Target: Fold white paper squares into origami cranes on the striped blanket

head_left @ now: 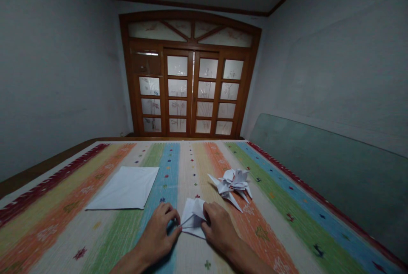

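A partly folded piece of white origami paper (193, 216) lies on the striped tablecloth between my hands, with creases and a raised flap showing. My left hand (161, 229) pinches its left corner between thumb and forefinger. On the other side, my right hand (219, 225) grips the paper's right edge, fingers curled over it and thumb at the front. Beyond my right hand sit several folded white paper cranes (234, 185), bunched together with pointed tips sticking out. To the left, past my left hand, rests a flat stack of white paper sheets (126, 188).
The table carries a colourful striped tablecloth (274, 223) with small woven motifs. A pale green panel (318, 168) runs along the right side. At the far end stand wooden doors with glass panes (191, 91), with plain walls on either side.
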`<state>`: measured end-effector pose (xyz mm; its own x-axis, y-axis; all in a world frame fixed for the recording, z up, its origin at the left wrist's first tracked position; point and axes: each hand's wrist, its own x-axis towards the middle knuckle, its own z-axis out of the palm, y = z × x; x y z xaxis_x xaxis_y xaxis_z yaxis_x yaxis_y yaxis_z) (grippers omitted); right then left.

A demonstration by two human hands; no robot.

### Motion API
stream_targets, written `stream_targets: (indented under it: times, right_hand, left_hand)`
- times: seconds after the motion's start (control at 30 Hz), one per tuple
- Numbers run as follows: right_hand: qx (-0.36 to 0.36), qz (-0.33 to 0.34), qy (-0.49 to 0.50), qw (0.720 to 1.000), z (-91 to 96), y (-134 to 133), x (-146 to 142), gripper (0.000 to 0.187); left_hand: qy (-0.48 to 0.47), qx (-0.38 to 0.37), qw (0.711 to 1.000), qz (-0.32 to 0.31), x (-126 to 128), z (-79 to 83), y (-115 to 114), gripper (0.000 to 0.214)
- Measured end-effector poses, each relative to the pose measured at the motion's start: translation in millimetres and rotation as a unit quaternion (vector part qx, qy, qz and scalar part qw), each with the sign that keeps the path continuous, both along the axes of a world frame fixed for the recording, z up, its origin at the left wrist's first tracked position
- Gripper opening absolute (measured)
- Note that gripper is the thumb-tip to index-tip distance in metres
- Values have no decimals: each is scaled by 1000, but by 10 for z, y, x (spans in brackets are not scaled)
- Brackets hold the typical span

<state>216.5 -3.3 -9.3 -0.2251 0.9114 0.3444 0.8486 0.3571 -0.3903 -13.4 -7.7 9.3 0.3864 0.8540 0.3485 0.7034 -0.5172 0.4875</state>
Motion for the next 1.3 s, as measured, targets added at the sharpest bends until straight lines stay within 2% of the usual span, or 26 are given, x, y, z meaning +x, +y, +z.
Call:
stream_targets:
  times: [0.2,0.47,0.7,1.0,1.2,1.3]
  right_hand:
    - [-21,8,-2,1000,9,-15,0,23]
    - [-40,31,17,999,0,-38,13,47]
    - [-44,42,15,998,18,-50,10,47]
    - [-63,48,5,997,57,-61,-17,50]
    - [-68,56,-10,996,17,-58,1,51]
    - [-60,58,-10,996,8,-65,4,45]
  left_hand:
    - [16,0,1000,18,-6,-27,20,7]
    - [-4,26,1000,-2,-10,-16,6,8]
    - [-9,41,999,2,25,3,-17,10]
    - [40,57,996,60,54,-85,18,14]
    - [56,101,991,69,50,-126,-2,12]
    - [73,120,988,66,24,-150,-14,9]
